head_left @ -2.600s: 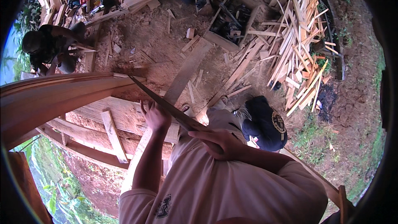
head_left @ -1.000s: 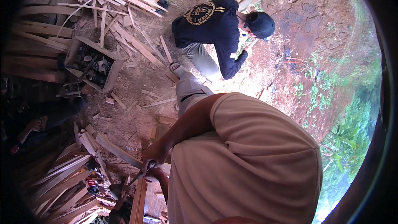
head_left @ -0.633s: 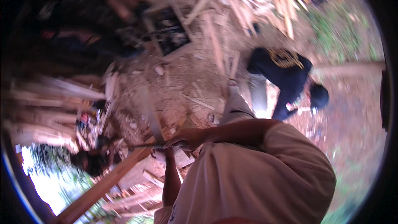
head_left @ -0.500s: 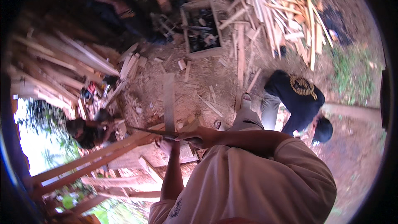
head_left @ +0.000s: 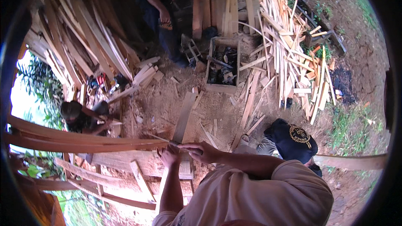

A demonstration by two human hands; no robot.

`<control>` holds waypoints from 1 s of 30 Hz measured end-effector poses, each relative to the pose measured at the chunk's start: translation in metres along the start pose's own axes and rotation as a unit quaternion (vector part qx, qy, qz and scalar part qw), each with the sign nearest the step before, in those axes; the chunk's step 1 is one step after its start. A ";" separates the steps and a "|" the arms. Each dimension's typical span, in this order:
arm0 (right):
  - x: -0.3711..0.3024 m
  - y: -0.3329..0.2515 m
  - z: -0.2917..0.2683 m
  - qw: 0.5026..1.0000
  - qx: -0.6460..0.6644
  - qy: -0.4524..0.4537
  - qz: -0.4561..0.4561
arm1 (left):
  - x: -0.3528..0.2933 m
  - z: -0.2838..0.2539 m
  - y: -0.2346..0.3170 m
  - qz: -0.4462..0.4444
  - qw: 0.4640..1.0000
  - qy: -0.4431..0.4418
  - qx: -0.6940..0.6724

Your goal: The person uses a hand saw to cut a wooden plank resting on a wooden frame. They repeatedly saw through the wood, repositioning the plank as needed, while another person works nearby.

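Observation:
My right hand (head_left: pixel 203 152) is wrapped round the dark handle of a long, thin-bladed tool (head_left: pixel 157 137), whose blade points left. I cannot tell its exact kind. Close beside it, my left hand (head_left: pixel 169 155) is closed at the near end of a flat grey-brown plank (head_left: pixel 184 114) that stretches away from me. The blade lies by that same end, just above my left fingers. Whether it touches the wood does not show. Long curved timbers (head_left: pixel 83 139) reach in from the left to my hands.
A crouching person (head_left: pixel 74 117) works at the left, another bends over (head_left: pixel 291 140) at the right, and a third stands (head_left: pixel 163 16) at the back. Behind are a wooden box (head_left: pixel 222 88) of dark pieces, heaped offcuts (head_left: pixel 289 54) and leaning boards (head_left: pixel 79 37). Wood scraps litter the ground.
The whole view has shifted, showing more of the back. The plank now slants to the right in the picture. Both hands stay close together, and the tool's blade shows thinner and lighter.

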State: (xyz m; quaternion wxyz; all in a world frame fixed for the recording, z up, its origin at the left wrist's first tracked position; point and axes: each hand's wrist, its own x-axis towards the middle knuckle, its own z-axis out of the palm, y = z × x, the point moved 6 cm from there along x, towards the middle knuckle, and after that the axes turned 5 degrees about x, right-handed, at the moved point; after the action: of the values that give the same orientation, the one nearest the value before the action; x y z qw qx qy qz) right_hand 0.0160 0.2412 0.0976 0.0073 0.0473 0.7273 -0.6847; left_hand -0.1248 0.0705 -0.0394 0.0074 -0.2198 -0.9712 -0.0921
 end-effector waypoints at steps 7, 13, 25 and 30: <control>-0.002 0.017 0.009 0.999 -0.001 0.032 -0.033 | 0.001 -0.003 0.000 -0.029 0.997 -0.051 -0.055; -0.006 0.007 0.012 0.999 -0.022 0.021 -0.035 | 0.003 0.003 -0.006 0.032 0.999 0.009 0.018; -0.004 0.003 0.019 0.992 0.072 -0.030 -0.099 | -0.012 0.002 -0.064 -0.202 0.837 0.238 -0.450; -0.008 0.015 0.010 0.994 0.023 -0.016 -0.108 | -0.008 -0.120 -0.043 -0.218 0.726 0.284 -0.587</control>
State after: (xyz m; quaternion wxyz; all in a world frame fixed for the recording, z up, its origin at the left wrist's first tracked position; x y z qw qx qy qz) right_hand 0.0245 0.2321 0.0828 -0.0564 -0.0427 0.7120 -0.6986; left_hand -0.1393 0.0075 0.0708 0.1323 0.0739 -0.6964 -0.7015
